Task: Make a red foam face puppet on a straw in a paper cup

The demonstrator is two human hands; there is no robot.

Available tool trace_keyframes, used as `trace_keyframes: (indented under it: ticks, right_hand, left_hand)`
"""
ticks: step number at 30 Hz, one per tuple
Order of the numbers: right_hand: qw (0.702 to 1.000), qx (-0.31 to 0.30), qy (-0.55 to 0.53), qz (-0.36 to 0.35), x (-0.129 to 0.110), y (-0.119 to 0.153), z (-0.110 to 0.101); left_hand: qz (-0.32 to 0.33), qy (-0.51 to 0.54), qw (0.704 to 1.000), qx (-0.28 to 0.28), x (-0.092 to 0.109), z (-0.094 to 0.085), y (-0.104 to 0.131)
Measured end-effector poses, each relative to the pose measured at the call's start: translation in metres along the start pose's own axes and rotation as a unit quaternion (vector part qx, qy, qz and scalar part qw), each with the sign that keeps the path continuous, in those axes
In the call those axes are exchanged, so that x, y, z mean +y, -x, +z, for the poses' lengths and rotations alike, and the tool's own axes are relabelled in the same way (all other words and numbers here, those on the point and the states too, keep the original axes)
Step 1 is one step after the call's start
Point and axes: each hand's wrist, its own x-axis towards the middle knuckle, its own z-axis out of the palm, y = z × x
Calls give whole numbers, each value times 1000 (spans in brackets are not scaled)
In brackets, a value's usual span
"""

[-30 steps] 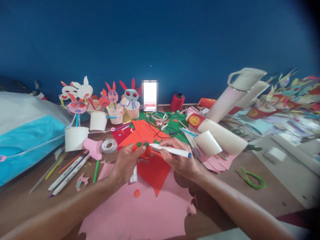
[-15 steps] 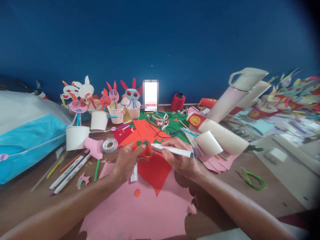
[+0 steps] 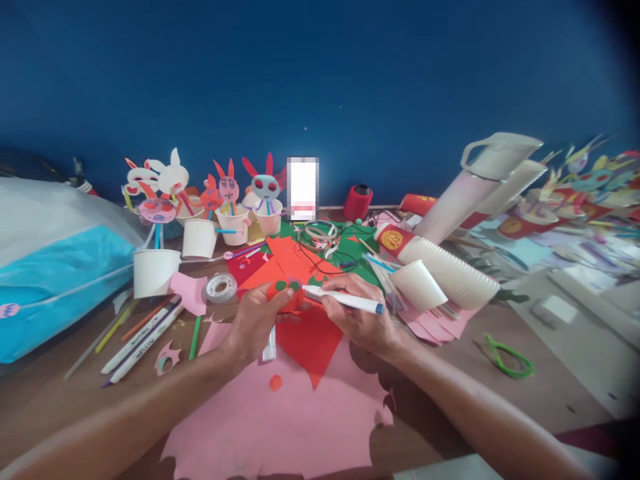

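Between its thumb and fingers my left hand [image 3: 260, 313] grips an orange paper cutout [image 3: 281, 300] with two green round eyes. My right hand [image 3: 363, 320] is closed around a white marker [image 3: 345, 299] with a blue end, held like a pen. The marker's tip is at the cutout's right green eye; whether it touches I cannot tell. Under both hands lie a pointed red-orange paper sheet [image 3: 313, 347] and a large pink sheet [image 3: 280, 427] with a cut, ragged edge. A small orange disc [image 3: 275, 383] rests on the pink paper.
To the left are a tape roll [image 3: 221, 288], two markers [image 3: 143, 343] and white paper cups [image 3: 156, 273] holding rabbit-face cutouts. On the right, stacked paper cups [image 3: 445, 273] lie on their side near a tall jug [image 3: 475, 180] and a green pipe cleaner [image 3: 510, 360]. Behind is a red cylinder [image 3: 358, 202].
The marker has shifted very slightly left at the orange cutout's eye. Both hands keep their grips, and the view has moved a little.
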Motion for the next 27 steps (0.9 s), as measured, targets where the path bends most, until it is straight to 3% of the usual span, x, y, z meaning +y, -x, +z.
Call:
trace_keyframes:
  ticks: [4,7,11,16,27]
  right_hand:
    - [1000,20,2,19,2,0,-3]
    - [995,14,-67,77,2,0,-2]
    - [966,23,-202,162,0,2,5]
    - [934,24,-273,229,0,5,19]
    - [952,6,-230,202,-3,12,30]
  left_hand:
    - [2,16,1000,18,1,-1,-2]
    - [-2,52,999,5,2,-3,-5]
    - [-25,110,994,8,4,-2,-5]
    - [-35,113,993,5,-1,3,0]
    - [-29,108,992,-51,-9,7,6]
